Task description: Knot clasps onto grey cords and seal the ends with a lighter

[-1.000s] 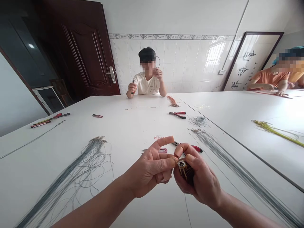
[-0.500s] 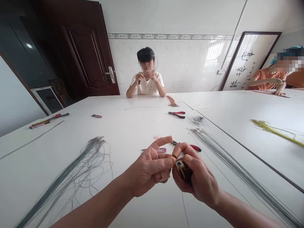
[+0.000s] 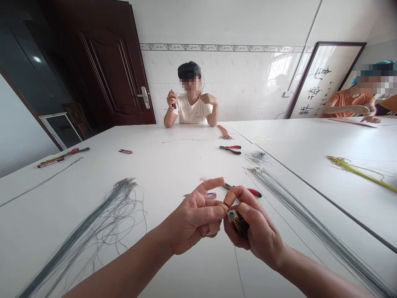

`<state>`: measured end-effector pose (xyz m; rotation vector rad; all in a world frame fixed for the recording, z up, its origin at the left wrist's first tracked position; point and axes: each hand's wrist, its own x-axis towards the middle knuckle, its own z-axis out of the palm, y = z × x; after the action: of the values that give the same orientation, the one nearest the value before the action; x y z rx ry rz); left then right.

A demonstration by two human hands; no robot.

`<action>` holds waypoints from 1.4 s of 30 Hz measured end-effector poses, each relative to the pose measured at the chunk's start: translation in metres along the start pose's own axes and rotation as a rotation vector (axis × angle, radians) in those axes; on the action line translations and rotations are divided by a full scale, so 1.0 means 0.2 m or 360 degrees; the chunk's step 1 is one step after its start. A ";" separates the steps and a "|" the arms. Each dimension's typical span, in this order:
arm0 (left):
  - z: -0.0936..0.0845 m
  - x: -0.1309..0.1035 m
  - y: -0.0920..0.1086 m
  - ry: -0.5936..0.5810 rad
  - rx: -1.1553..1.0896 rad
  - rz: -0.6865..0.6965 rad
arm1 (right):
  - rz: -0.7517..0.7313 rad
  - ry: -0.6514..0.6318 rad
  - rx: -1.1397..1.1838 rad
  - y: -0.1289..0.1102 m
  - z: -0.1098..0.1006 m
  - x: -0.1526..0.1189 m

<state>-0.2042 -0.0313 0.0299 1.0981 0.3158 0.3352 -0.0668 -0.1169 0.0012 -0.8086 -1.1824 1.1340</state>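
Observation:
Near the middle of the view, my right hand (image 3: 263, 231) is wrapped round a dark patterned lighter (image 3: 240, 225), its thumb at the top edge. The round opening on the lighter's square end has a bluish tint. My left hand (image 3: 198, 217) pinches thumb against finger close beside that end, with the index finger raised. A thin grey cord (image 3: 237, 265) runs down below the hands, and its end seems to lie in the left pinch, mostly hidden. Tape-like wraps cover some fingertips. Behind the hands lie pink-handled snips (image 3: 211, 195) and red-handled pliers (image 3: 254, 193).
Bundles of grey cords lie left (image 3: 83, 231) and right (image 3: 297, 219) on the white table (image 3: 173, 161). Farther off are more pliers (image 3: 231, 149), small snips (image 3: 125, 151), a loose cord tangle (image 3: 257, 157) and yellow-green cords (image 3: 356, 167). Two people sit across the table.
My hands stay close together, almost unmoved. The lighter's opening has turned from dark to bluish. The person opposite has moved their hands apart, one holding a red-and-black tool.

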 end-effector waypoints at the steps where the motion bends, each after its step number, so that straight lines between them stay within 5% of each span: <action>1: 0.00 0.00 0.00 0.0003 -0.0001 0.0009 | 0.0003 0.0008 0.0001 0.00 0.00 0.00; 10: 0.01 0.00 0.01 0.0114 0.0036 0.0027 | 0.0051 0.0130 0.0157 0.03 0.01 0.01; 16: 0.02 -0.02 0.06 0.0247 0.0252 0.0308 | -0.0193 0.0368 -0.0007 -0.02 -0.01 0.02; 22: 0.03 -0.04 0.09 0.0359 0.0442 0.0486 | -0.0200 0.0500 -0.0160 -0.07 0.01 0.01; 31: 0.05 -0.03 0.06 0.0329 0.0674 0.0336 | -0.0023 0.0497 -0.0217 -0.05 0.02 0.02; 38: 0.04 -0.03 0.04 0.0263 0.0654 0.0256 | -0.0147 0.0560 -0.0327 -0.06 0.00 0.03; 42: 0.04 -0.03 0.07 0.0250 0.0544 0.0250 | -0.0431 0.0537 -0.0573 -0.08 -0.01 0.03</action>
<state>-0.2077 -0.0352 0.0461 1.4405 0.4379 0.5220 -0.0604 -0.1147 0.0171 -1.0311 -1.1797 0.5417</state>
